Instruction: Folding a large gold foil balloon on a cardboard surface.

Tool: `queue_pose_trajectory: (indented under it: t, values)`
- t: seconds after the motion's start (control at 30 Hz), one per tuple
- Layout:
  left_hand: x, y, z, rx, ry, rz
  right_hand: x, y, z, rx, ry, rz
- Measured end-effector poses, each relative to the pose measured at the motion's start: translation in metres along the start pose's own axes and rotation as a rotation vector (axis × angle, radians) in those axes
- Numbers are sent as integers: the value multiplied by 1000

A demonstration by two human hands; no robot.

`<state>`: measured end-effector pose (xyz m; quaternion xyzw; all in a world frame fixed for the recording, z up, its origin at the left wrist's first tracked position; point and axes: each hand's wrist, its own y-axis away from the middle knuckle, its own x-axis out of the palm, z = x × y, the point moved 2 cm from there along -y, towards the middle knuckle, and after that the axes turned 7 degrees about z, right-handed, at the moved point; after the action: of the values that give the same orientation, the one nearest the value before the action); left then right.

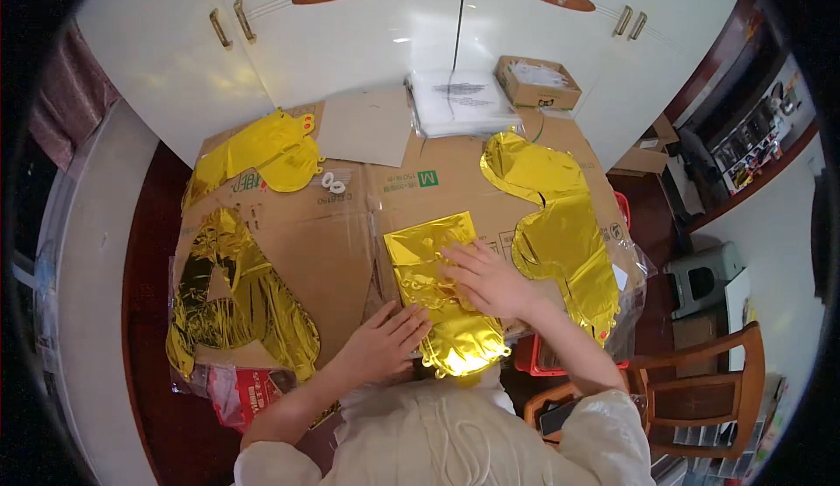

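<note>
A gold foil balloon [429,245], flat and partly folded, lies in front of me with its rounded end [464,342] hanging toward my lap at the near edge. My right hand [492,283] rests flat on its right side with the fingers stretched out. Against its left edge lies my left hand [381,342], fingers extended and slightly apart. Neither hand grips anything that shows. To the left sits a flat gold foil balloon with two legs and a hole [236,289]. A large curved gold foil balloon [564,232] spreads out on the right.
Cardboard [332,241] covers the table. At the far left is another gold foil balloon [262,158], with small white rings [332,184] beside it. A stack of clear plastic bags [459,105] and a small open box [538,82] stand at the back. A wooden chair [709,390] is near right.
</note>
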<state>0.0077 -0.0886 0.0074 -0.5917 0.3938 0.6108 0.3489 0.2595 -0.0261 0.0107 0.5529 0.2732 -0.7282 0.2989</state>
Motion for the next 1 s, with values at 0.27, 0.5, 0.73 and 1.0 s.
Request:
queue_pose_trajectory:
  t: [0.27,0.5,0.73,1.0]
  values:
    - [15,0,-38,-73,-25,-283,-14,83,19,-197,64,121]
    - [18,-2,-41,-67,39,-349,-1,92,24,-176,28,112]
    - [21,-5,-43,-61,7,-402,4,92,21,-138,-73,26]
    - [19,-11,-36,-351,572,-489,7,77,18,91,-334,-181]
